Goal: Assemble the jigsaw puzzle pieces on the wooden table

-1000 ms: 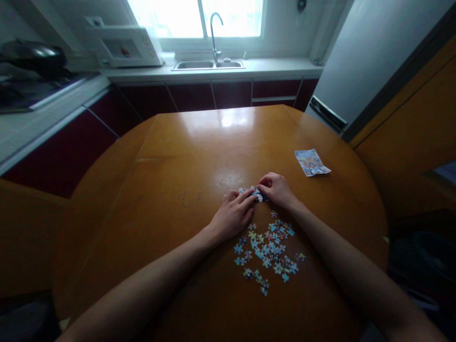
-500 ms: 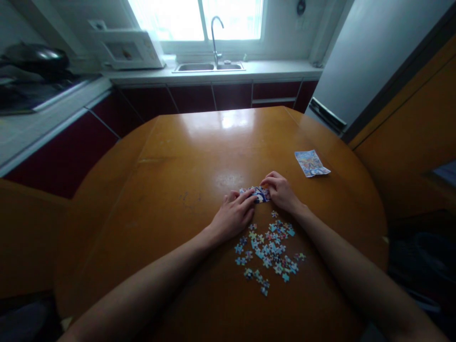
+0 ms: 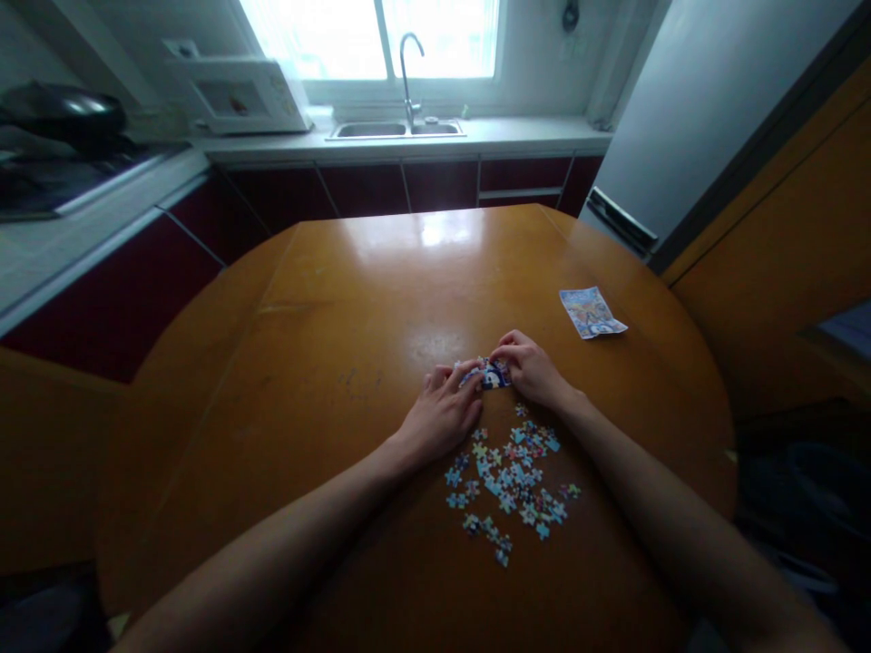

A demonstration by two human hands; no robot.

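Note:
A partly joined strip of jigsaw puzzle (image 3: 495, 375), blue and white with a bold dark-blue figure, lies flat on the table. My left hand (image 3: 445, 406) rests over its left part, fingers stretched out and pressing on it. At the strip's upper right edge, my right hand (image 3: 532, 367) has thumb and fingertips pinched together on a small jigsaw piece, mostly hidden by the fingers. Closer to me, between my forearms, is a scattered heap of loose jigsaw pieces (image 3: 517, 476), mainly light blue with some multicoloured ones.
A creased picture sheet (image 3: 591, 314) lies on the wooden table (image 3: 340, 299) to the right. Beyond the table's far edge are a counter with a sink (image 3: 371, 130), a white microwave (image 3: 241, 98) and a fridge (image 3: 708, 109). A pan (image 3: 64, 109) sits on the stove at left.
My right hand's fingertips have shifted slightly left along the strip's upper edge. My left hand stays on the strip. The whole view has moved a little.

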